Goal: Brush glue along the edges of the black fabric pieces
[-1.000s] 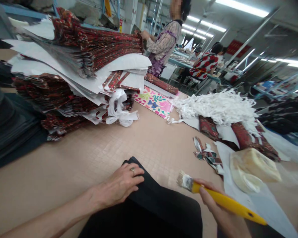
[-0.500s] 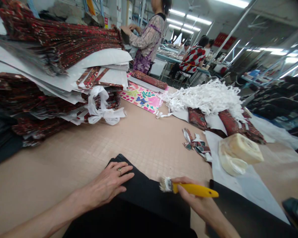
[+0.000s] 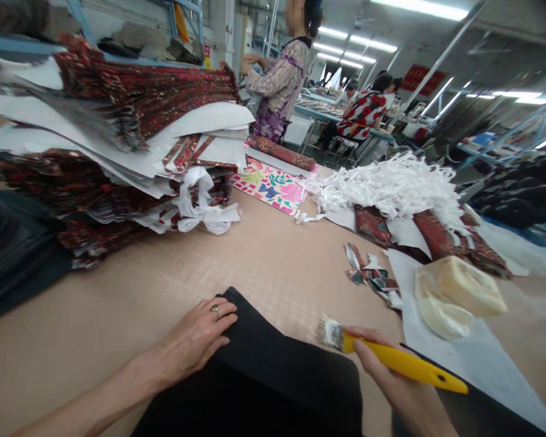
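My right hand grips a brush with a yellow handle, its thumb along the handle. White stuff coats the pale bristles, which are above the brown table surface just past the edge of a black sheet. My left hand, with a ring on one finger, rests flat on the left edge of this black material near its far corner. Its fingers are extended, and the thumb is hidden. The black material looks like several layers at that corner.
Tall stacks of red patterned pieces and white sheets stand at left. Right of centre lie fabric scraps, a heap of white strips and a cream-coloured block on white paper. One person stands beyond the table; others sit farther back.
The brush has lifted off the black sheet and moved right, past its edge. My left hand has drawn back slightly toward the sheet's left edge. The camera view has shifted a little.
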`<state>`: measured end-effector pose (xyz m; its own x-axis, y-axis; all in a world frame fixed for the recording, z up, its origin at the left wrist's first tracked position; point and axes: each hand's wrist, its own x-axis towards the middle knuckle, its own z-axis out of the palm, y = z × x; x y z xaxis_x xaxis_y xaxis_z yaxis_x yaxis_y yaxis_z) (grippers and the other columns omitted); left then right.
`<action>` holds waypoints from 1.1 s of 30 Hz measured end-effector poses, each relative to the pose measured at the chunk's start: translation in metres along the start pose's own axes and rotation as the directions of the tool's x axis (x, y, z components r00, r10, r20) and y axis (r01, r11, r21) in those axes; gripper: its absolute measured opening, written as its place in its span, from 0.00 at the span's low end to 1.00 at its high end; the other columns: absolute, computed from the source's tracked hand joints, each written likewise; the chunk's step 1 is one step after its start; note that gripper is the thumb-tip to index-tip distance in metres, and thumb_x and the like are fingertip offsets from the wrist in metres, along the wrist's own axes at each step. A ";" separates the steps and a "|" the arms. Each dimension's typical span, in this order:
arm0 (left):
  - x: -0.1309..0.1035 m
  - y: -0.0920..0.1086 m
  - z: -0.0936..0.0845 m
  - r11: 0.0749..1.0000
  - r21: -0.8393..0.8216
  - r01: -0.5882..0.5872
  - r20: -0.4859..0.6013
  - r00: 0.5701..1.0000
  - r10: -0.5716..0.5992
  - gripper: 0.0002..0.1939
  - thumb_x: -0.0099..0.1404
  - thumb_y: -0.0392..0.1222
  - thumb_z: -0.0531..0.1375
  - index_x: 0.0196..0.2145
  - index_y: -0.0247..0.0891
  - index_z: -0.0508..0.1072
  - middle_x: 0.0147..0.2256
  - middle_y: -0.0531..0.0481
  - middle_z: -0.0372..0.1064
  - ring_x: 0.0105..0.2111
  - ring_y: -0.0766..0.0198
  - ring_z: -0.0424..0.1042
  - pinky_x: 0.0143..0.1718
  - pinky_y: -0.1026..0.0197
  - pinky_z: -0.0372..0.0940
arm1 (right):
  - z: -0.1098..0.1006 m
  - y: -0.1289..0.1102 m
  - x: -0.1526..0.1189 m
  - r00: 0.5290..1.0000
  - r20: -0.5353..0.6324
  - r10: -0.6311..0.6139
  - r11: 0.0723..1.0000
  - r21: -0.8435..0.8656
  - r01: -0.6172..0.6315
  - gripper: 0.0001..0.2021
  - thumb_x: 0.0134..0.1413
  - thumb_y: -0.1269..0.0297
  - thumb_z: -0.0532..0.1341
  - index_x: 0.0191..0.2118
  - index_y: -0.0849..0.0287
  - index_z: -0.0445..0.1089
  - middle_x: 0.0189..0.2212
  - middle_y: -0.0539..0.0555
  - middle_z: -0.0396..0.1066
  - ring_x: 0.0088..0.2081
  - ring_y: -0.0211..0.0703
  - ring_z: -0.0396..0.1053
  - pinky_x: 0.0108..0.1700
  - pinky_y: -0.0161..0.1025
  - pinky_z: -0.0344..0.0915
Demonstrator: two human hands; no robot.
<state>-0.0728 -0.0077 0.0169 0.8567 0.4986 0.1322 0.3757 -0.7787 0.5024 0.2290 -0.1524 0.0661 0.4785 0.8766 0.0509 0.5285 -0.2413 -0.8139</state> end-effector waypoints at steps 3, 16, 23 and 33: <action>-0.010 -0.003 0.001 0.999 0.004 0.048 -0.028 0.998 -0.048 0.16 0.62 0.31 0.54 0.48 0.37 0.67 0.50 0.43 0.64 0.52 0.54 0.62 0.54 0.51 0.62 | 0.047 -0.028 0.011 0.990 0.131 -0.055 0.993 0.108 0.041 0.11 0.50 0.55 0.61 0.35 0.54 0.76 0.35 0.52 0.78 0.37 0.45 0.75 0.41 0.37 0.71; -0.011 0.002 -0.007 0.992 -0.054 0.116 0.022 0.993 -0.115 0.19 0.58 0.27 0.58 0.48 0.36 0.65 0.49 0.44 0.63 0.51 0.54 0.60 0.55 0.50 0.60 | 0.098 -0.040 0.018 0.925 0.351 -0.147 0.988 0.098 0.120 0.09 0.53 0.59 0.57 0.30 0.56 0.72 0.26 0.51 0.75 0.29 0.41 0.73 0.33 0.34 0.69; -0.009 -0.002 -0.004 0.996 0.022 0.090 0.035 0.995 -0.091 0.19 0.58 0.28 0.57 0.48 0.38 0.65 0.50 0.44 0.62 0.51 0.52 0.60 0.53 0.48 0.60 | 0.073 -0.048 0.011 0.907 0.399 -0.135 0.991 0.055 0.124 0.11 0.54 0.58 0.56 0.35 0.55 0.74 0.31 0.52 0.77 0.34 0.42 0.74 0.38 0.36 0.71; 0.012 -0.027 0.010 0.996 0.092 0.011 -0.004 1.000 -0.011 0.08 0.68 0.37 0.50 0.41 0.40 0.68 0.42 0.47 0.65 0.42 0.57 0.64 0.45 0.55 0.58 | -0.052 0.077 -0.001 0.989 0.093 0.113 0.988 -0.120 -0.102 0.13 0.45 0.54 0.61 0.31 0.57 0.75 0.32 0.55 0.77 0.36 0.49 0.75 0.39 0.38 0.71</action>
<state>-0.0688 0.0149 -0.0038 0.8512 0.5084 0.1305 0.4159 -0.8050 0.4231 0.3060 -0.1934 0.0339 0.4681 0.8784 -0.0958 0.5572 -0.3776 -0.7396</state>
